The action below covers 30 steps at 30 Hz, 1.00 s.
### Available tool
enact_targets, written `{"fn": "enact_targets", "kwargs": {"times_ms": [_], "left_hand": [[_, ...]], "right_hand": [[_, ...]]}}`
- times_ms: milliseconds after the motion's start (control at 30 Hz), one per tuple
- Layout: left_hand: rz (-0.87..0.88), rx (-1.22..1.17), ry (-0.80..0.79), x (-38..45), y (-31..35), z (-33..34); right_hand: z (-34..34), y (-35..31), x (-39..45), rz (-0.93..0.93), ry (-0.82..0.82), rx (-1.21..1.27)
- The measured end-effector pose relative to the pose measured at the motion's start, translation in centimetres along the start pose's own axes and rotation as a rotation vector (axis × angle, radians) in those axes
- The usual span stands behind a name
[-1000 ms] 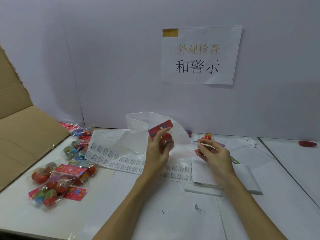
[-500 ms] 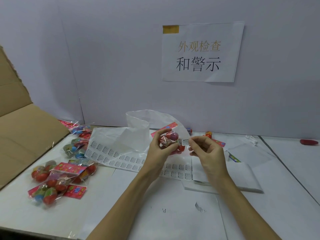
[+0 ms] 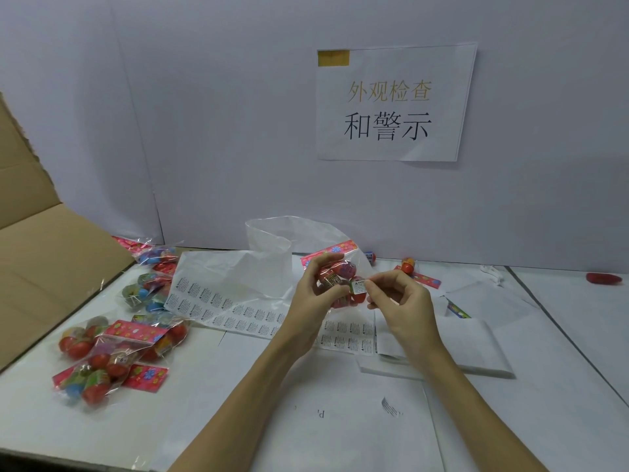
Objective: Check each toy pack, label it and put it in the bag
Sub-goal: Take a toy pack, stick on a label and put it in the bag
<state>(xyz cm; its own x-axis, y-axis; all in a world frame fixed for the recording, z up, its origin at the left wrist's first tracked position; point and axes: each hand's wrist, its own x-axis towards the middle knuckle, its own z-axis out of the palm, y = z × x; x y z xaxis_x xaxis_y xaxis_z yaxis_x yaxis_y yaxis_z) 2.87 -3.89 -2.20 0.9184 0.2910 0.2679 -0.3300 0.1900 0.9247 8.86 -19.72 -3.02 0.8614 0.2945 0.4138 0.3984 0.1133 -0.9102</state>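
My left hand (image 3: 315, 294) grips a clear toy pack (image 3: 342, 274) of coloured eggs with a pink header card, held above the table's middle. My right hand (image 3: 396, 298) pinches a small white warning label (image 3: 358, 287) against the pack's right side. Beneath my hands lies a sheet of warning labels (image 3: 238, 311). Behind them stands an open translucent white bag (image 3: 272, 240). Several more toy packs (image 3: 115, 352) are piled at the left.
A cardboard box flap (image 3: 44, 267) rises at the left edge. White paper sheets (image 3: 469, 345) lie at the right. Loose toys (image 3: 408, 265) and a red object (image 3: 604, 278) sit near the back wall, under a posted paper sign (image 3: 391, 103).
My right hand brought the label from the sheet to the pack. My left hand turned the pack and lowered it slightly toward the right hand.
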Motion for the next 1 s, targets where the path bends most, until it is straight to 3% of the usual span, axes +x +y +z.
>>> {"fn": "enact_targets", "kwargs": {"times_ms": [633,767,867,1000], "left_hand": [[0.04,0.089,-0.001,-0.27,0.22,0.02],[0.054,0.118,0.009,-0.33,0.23,0.03],[0.05,0.106,0.02,-0.22,0.19,-0.16],[0.071,0.127,-0.011,-0.33,0.18,0.04]], "right_hand": [[-0.03,-0.3,-0.21,-0.018,-0.022,-0.079],[0.13,0.01,-0.39,-0.153,0.082,-0.444],[-0.04,-0.22,-0.01,0.045,0.155,-0.329],[-0.04,-0.47,-0.07,0.219,-0.037,-0.033]]}}
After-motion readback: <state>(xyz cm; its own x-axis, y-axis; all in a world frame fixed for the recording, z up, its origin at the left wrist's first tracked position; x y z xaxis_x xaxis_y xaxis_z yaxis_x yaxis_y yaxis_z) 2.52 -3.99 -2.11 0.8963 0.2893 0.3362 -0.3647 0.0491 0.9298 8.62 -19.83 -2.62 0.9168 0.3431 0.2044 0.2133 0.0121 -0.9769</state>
